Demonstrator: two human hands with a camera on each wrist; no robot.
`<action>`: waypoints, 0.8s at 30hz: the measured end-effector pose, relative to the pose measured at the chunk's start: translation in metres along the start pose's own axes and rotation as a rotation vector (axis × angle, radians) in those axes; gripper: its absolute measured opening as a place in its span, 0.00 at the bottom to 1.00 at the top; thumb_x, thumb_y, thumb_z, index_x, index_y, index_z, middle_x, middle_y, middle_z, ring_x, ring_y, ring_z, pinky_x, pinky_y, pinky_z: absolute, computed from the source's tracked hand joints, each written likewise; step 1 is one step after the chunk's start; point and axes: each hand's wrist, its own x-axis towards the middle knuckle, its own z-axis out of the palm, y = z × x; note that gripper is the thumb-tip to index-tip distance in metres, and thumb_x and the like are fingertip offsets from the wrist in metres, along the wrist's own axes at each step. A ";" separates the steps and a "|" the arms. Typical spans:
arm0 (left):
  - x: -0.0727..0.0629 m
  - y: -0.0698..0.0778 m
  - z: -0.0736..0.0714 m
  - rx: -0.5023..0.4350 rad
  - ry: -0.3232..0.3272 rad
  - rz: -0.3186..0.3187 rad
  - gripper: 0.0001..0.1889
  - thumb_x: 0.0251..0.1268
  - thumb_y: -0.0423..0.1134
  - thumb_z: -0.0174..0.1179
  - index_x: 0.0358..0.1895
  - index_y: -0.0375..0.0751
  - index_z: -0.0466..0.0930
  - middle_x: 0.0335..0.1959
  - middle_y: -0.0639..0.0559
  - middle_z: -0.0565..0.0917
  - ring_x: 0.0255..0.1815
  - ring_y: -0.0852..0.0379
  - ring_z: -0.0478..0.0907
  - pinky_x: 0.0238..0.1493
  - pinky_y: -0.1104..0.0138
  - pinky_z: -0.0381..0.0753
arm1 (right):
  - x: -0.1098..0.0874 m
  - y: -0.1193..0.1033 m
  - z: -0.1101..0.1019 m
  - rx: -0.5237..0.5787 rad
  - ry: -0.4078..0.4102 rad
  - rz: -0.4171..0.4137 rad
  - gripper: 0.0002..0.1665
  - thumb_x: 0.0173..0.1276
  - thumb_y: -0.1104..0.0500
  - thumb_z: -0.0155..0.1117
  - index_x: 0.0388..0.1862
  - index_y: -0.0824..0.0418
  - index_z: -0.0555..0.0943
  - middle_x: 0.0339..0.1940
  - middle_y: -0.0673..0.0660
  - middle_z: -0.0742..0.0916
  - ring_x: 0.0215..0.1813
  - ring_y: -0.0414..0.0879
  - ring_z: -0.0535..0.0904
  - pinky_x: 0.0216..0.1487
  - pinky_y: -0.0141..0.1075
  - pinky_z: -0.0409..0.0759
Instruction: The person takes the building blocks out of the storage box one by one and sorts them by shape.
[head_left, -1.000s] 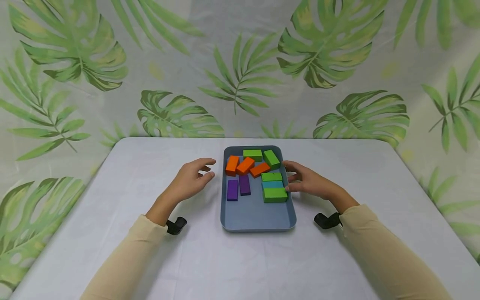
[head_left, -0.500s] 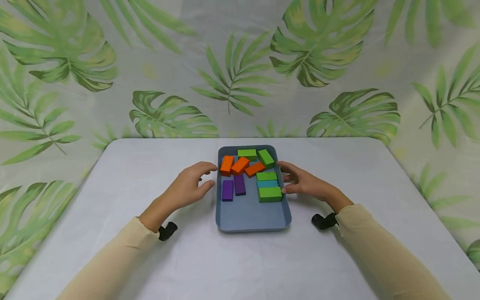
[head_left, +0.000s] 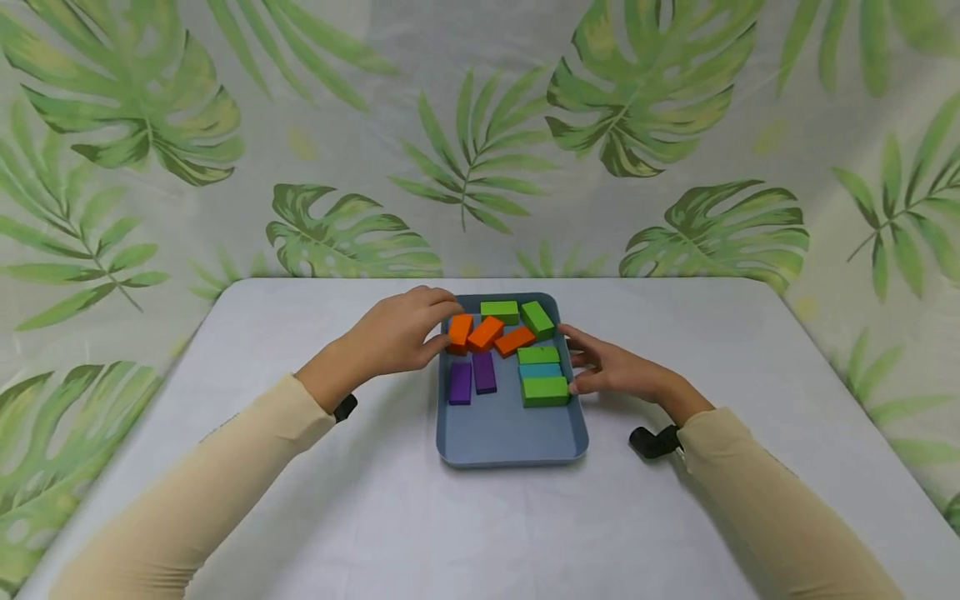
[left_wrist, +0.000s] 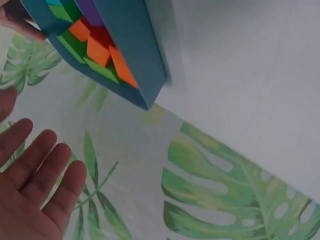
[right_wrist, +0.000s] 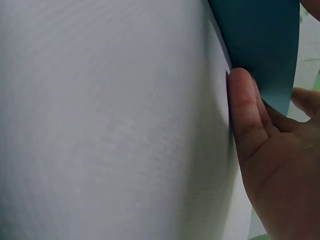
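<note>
In the head view a blue-grey tray (head_left: pixel 510 437) holds several coloured blocks. My left hand (head_left: pixel 403 332) hovers at its back left rim, thumb and fingertips around the leftmost orange block (head_left: pixel 461 335); contact cannot be made out. The left wrist view has that hand (left_wrist: pixel 37 187) with fingers spread and a gap between it and the tray (left_wrist: pixel 131 50). My right hand (head_left: pixel 618 369) touches the tray's right side with extended fingers, beside the green block (head_left: pixel 545 392). Seen from the right wrist, this hand (right_wrist: pixel 285 170) has fingers resting on the tray's outer wall (right_wrist: pixel 265 45).
Two more orange blocks (head_left: pixel 486 334) lie in the tray, with purple blocks (head_left: pixel 461 384) nearer me and green ones (head_left: pixel 499 312) at the back. A blue block (head_left: pixel 540 371) sits between two green ones. A white table (head_left: pixel 360 533) stands before a leaf-patterned cloth (head_left: pixel 480 125).
My left hand has moved forward and right, from beside the tray to above its back left corner. The right hand stays at the tray's right side. The blocks keep their arrangement.
</note>
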 end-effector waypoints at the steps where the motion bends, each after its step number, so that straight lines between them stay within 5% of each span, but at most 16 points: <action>1: 0.005 0.000 -0.002 0.026 -0.008 0.017 0.20 0.66 0.41 0.63 0.60 0.42 0.80 0.60 0.46 0.81 0.61 0.47 0.78 0.54 0.56 0.84 | 0.000 0.000 0.000 -0.002 -0.004 -0.002 0.59 0.66 0.52 0.66 0.83 0.46 0.38 0.81 0.67 0.55 0.77 0.66 0.61 0.70 0.57 0.72; 6: 0.028 -0.004 -0.002 0.073 -0.066 0.060 0.22 0.65 0.43 0.63 0.61 0.42 0.79 0.61 0.48 0.81 0.63 0.48 0.77 0.62 0.55 0.80 | 0.001 0.000 0.000 -0.002 0.006 0.019 0.60 0.66 0.52 0.67 0.83 0.43 0.38 0.82 0.65 0.56 0.77 0.64 0.62 0.70 0.57 0.71; 14: 0.057 0.001 0.028 0.012 -0.195 0.035 0.25 0.63 0.47 0.65 0.63 0.45 0.78 0.63 0.49 0.80 0.64 0.46 0.76 0.65 0.53 0.77 | 0.001 0.005 0.000 0.017 -0.006 0.025 0.59 0.66 0.51 0.67 0.83 0.44 0.38 0.82 0.66 0.54 0.78 0.66 0.60 0.71 0.58 0.69; 24: 0.070 -0.002 0.056 0.062 -0.292 -0.016 0.26 0.61 0.41 0.64 0.66 0.49 0.76 0.65 0.50 0.78 0.65 0.48 0.74 0.68 0.53 0.75 | 0.000 0.003 0.002 0.019 -0.003 0.023 0.58 0.67 0.51 0.67 0.83 0.41 0.38 0.83 0.64 0.53 0.79 0.65 0.58 0.73 0.59 0.66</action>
